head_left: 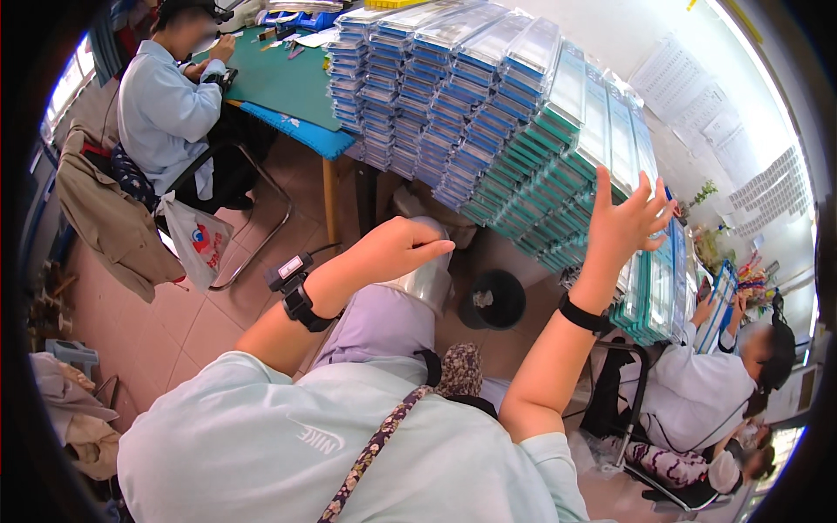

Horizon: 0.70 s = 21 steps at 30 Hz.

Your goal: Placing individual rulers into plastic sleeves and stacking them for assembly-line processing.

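Tall stacks of flat clear plastic cases with blue (418, 96) and teal (558, 174) inserts rise in front of me on a table. My right hand (626, 222) is raised with fingers spread, reaching against the teal stacks at the right. My left hand (397, 248) hangs lower, fingers curled loosely, holding nothing that I can see, just below the blue stacks. Both wrists wear black bands; the left one carries a small device (289, 270).
A person in a light shirt (166, 105) sits at a green-topped table (279, 78) at the far left. Another seated person (724, 383) works at the lower right. A black bin (494, 299) stands on the tiled floor. A plastic bag (199, 244) hangs from a chair.
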Each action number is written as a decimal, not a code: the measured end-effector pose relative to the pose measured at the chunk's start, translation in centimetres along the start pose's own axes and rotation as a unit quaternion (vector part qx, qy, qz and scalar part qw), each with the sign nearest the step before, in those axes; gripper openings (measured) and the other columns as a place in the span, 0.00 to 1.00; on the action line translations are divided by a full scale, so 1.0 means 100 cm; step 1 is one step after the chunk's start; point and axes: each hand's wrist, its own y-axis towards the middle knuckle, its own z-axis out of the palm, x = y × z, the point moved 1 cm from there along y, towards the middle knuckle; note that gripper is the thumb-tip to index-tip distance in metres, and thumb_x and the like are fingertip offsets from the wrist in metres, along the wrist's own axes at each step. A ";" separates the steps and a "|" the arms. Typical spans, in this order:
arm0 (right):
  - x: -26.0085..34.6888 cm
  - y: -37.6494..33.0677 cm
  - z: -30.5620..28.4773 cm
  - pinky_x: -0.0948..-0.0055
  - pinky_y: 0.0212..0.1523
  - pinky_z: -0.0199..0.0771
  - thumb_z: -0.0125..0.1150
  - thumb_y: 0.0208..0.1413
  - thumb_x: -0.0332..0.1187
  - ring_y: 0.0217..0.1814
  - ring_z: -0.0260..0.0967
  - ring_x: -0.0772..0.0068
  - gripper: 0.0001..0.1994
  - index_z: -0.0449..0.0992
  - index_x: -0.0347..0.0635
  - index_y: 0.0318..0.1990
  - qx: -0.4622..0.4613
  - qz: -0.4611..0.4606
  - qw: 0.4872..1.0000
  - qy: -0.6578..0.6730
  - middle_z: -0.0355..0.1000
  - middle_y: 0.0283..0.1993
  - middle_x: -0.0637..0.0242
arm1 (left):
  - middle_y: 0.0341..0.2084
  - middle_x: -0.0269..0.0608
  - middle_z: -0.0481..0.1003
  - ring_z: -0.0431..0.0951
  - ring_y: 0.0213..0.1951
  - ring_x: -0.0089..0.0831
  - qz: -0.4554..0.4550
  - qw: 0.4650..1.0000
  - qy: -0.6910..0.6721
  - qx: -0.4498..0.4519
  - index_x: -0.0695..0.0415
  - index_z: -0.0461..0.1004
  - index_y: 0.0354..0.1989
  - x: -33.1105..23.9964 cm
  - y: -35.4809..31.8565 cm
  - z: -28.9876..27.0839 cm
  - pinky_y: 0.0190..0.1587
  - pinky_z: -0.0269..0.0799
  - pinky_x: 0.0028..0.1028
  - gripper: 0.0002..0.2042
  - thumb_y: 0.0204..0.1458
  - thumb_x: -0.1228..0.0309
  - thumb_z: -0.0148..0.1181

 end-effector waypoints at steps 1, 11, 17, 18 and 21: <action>0.005 -0.001 -0.002 0.27 0.55 0.38 0.50 0.48 0.68 0.70 0.41 0.46 0.35 0.68 0.48 0.52 -0.002 -0.032 0.999 0.019 0.57 0.61 0.58 | 0.12 0.38 0.49 0.47 0.18 0.25 -0.001 1.000 0.005 -0.002 0.65 0.55 0.16 0.001 -0.001 0.000 0.20 0.49 0.30 0.22 0.57 0.64 0.54; 0.017 0.000 0.007 0.26 0.57 0.31 0.47 0.55 0.62 0.71 0.39 0.47 0.29 0.68 0.50 0.53 0.026 -0.055 0.998 0.020 0.57 0.62 0.58 | 0.13 0.40 0.50 0.48 0.18 0.26 -0.026 0.999 0.020 0.009 0.66 0.56 0.16 0.009 -0.003 0.001 0.21 0.50 0.30 0.22 0.56 0.65 0.55; 0.021 0.002 0.006 0.27 0.57 0.33 0.47 0.56 0.59 0.71 0.40 0.47 0.26 0.69 0.52 0.53 0.020 -0.063 0.998 0.011 0.57 0.62 0.59 | 0.13 0.41 0.49 0.47 0.19 0.27 -0.024 0.999 0.021 0.004 0.66 0.56 0.17 0.011 -0.003 0.006 0.21 0.50 0.31 0.21 0.55 0.66 0.56; 0.024 0.003 0.005 0.28 0.58 0.34 0.46 0.58 0.56 0.70 0.43 0.50 0.23 0.70 0.53 0.53 0.023 -0.091 0.995 0.022 0.59 0.61 0.62 | 0.13 0.41 0.49 0.47 0.19 0.27 -0.028 0.999 0.018 0.004 0.66 0.56 0.17 0.012 -0.002 0.007 0.21 0.50 0.31 0.21 0.55 0.66 0.56; 0.029 0.009 0.002 0.30 0.59 0.36 0.46 0.61 0.49 0.68 0.49 0.56 0.17 0.73 0.57 0.51 0.059 -0.134 0.988 0.059 0.63 0.59 0.68 | 0.13 0.42 0.49 0.47 0.19 0.27 -0.025 0.999 0.022 0.000 0.66 0.56 0.16 0.013 -0.002 0.007 0.21 0.50 0.31 0.22 0.55 0.66 0.56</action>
